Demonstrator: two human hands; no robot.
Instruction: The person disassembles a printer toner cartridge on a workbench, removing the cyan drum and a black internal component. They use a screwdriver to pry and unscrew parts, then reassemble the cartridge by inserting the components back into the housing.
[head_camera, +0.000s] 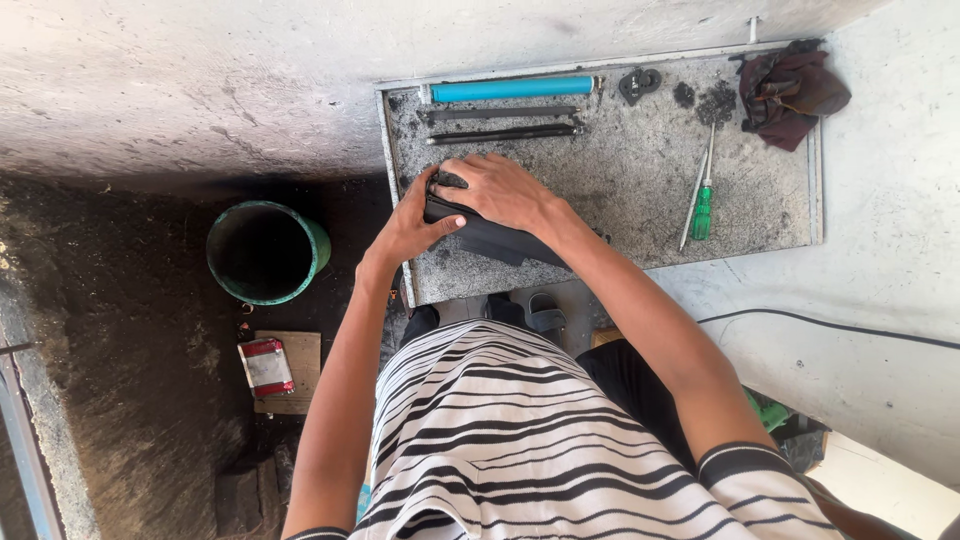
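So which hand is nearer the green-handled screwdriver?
Right. The right hand rests on the black rubber piece, left of the green-handled screwdriver; the left hand is farther left.

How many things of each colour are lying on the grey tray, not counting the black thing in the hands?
Blue: 1, the tube
Green: 1, the screwdriver
Black or dark: 3, two rods and a small metal part
Dark red: 1, the rag
Total: 6

Pale concrete floor (880, 330) in sunlight on right, soot-blackened ground (130, 400) on left. Green bucket (265, 250) stands there. Grimy metal worktop (640, 180); black cable (830, 325) trails across floor.
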